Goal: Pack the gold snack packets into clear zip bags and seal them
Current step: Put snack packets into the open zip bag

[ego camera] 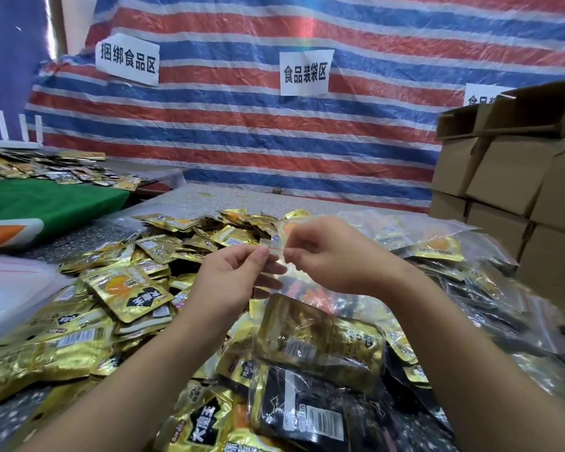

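Head view: cardboard boxes beside loose gold packets.

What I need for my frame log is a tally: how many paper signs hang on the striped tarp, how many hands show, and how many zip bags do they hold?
Paper signs: 3, one partly hidden by a cardboard box
Hands, left and right: 2
Zip bag held: 1
Total: 6

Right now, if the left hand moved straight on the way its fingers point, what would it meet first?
The left hand points right, pinching the clear zip bag at its top. It would probably first meet the fingertips of the right hand, which pinches the same strip close beside it.
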Demonstrator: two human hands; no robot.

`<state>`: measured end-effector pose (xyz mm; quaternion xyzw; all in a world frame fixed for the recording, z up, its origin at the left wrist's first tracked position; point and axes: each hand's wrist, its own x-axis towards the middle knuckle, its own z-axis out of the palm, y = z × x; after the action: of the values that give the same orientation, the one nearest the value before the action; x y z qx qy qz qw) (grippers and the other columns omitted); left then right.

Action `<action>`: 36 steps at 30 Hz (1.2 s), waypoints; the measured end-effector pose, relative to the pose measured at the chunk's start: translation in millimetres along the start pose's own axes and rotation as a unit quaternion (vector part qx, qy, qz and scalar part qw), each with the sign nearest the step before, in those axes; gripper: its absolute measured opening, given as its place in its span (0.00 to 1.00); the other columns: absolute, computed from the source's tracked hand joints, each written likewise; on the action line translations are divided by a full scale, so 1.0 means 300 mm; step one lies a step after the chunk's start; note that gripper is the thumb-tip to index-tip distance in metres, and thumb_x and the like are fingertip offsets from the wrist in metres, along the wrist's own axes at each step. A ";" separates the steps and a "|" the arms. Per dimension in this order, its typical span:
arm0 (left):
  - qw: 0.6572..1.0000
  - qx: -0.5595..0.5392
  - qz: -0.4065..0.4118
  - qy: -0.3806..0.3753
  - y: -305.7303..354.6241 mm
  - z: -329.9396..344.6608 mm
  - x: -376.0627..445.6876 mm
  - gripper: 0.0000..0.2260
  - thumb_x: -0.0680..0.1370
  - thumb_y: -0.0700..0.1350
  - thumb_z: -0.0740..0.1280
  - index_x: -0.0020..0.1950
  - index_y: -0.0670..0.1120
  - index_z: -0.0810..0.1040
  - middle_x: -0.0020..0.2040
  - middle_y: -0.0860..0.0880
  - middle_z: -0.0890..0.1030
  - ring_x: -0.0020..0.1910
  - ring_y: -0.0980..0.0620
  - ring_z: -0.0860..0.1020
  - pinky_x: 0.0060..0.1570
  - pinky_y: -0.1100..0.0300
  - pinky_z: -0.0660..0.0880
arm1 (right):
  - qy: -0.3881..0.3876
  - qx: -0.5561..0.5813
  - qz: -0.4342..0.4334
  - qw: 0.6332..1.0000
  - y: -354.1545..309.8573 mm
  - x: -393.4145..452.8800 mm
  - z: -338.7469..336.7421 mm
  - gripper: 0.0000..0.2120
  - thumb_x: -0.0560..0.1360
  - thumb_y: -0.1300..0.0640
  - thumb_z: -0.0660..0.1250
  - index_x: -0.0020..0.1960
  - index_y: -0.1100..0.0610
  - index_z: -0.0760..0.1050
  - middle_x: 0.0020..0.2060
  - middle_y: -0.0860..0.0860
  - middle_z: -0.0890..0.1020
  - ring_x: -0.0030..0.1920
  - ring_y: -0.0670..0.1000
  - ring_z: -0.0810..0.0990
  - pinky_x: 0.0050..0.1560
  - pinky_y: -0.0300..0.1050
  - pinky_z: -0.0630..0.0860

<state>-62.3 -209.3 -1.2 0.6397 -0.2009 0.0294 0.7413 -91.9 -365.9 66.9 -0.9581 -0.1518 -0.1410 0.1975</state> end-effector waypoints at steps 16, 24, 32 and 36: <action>0.998 0.061 0.024 0.007 -0.004 0.002 0.000 0.10 0.83 0.41 0.61 0.46 0.43 0.81 0.38 0.49 0.85 0.34 0.54 0.83 0.31 0.66 0.76 | 0.007 0.027 0.038 0.999 -0.022 0.009 0.028 0.10 0.79 0.52 0.68 0.39 0.50 0.77 0.32 0.45 0.77 0.33 0.44 0.73 0.34 0.40 0.67; 0.995 0.093 0.041 0.010 -0.015 -0.002 0.003 0.09 0.82 0.41 0.62 0.46 0.43 0.81 0.37 0.51 0.85 0.34 0.54 0.83 0.31 0.67 0.75 | 0.014 0.012 0.047 0.999 -0.034 0.007 0.031 0.10 0.79 0.54 0.68 0.39 0.51 0.77 0.33 0.46 0.76 0.34 0.44 0.73 0.33 0.39 0.66; 0.995 0.087 0.047 0.014 -0.018 0.001 0.003 0.10 0.82 0.42 0.62 0.46 0.44 0.81 0.37 0.51 0.85 0.34 0.54 0.84 0.31 0.67 0.75 | 0.011 0.009 0.042 0.999 -0.035 0.002 0.027 0.12 0.80 0.53 0.67 0.37 0.48 0.74 0.32 0.46 0.76 0.33 0.45 0.72 0.33 0.40 0.66; 0.996 0.077 0.045 0.015 -0.017 0.000 0.003 0.10 0.82 0.43 0.62 0.45 0.44 0.81 0.37 0.50 0.85 0.34 0.53 0.84 0.31 0.67 0.75 | 0.006 0.016 0.038 0.999 -0.034 0.000 0.019 0.12 0.80 0.53 0.67 0.37 0.49 0.75 0.32 0.46 0.76 0.33 0.45 0.72 0.34 0.40 0.66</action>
<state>-60.0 -210.4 -5.7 0.6850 -0.2158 0.0876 0.6903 -94.2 -354.7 65.3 -0.9589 -0.1168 -0.1368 0.2193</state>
